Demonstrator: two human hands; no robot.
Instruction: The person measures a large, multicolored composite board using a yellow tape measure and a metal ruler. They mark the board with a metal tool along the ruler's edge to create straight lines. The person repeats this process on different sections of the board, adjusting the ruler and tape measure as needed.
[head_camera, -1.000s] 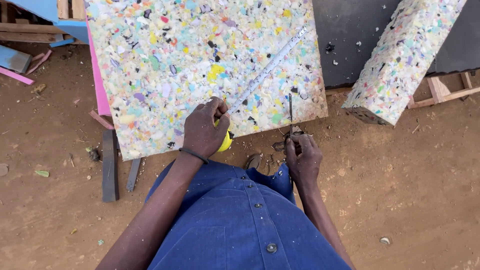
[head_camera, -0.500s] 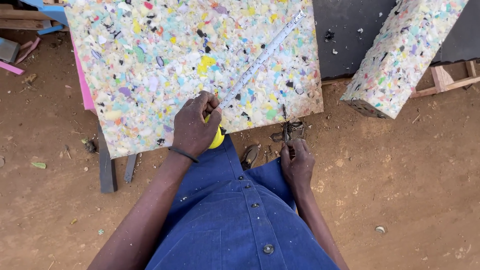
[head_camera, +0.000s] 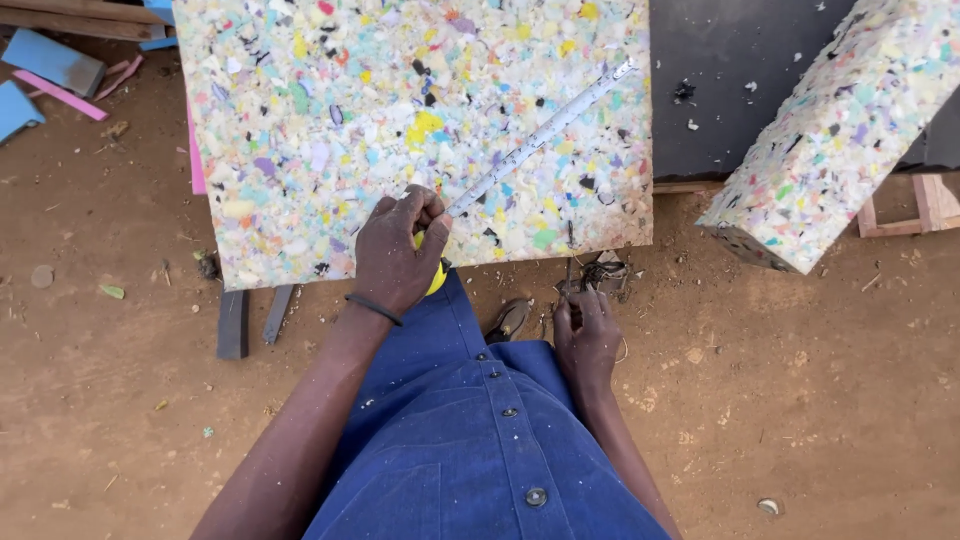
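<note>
1. Gripping a yellow tape measure (head_camera: 436, 272) w/ left hand (head_camera: 398, 250), fingers clenched round the case at the near edge of a speckled foam slab (head_camera: 340, 120).
2. Running diag. up-right across the slab: the metal tape blade (head_camera: 545, 132), pulled out from the case, lying flat on the foam, tip near the slab's top right corner.
3. Holding sthg thin and dark w/ right hand (head_camera: 587, 335), fingers curled shut; item too small to ID. Hand low, just below the slab's near right corner, over the dirt.
4. Resting on reddish dirt ground (head_camera: 820, 400), slab propped on dark wooden strips (head_camera: 233, 322) showing under its left near edge.
5. Lying to the right, well apart: second foam block (head_camera: 840, 130), same multicolour speckle, tilted, partly over a dark sheet (head_camera: 720, 90) and a wooden frame (head_camera: 920, 205).
6. Scattered top left: blue pieces (head_camera: 50, 62), a pink strip (head_camera: 62, 95).
7. Wearing blue buttoned workwear (head_camera: 480, 450); black band (head_camera: 372, 309) on left wrist.
8. Peeking out betw. the knees: a shoe (head_camera: 508, 320).
</note>
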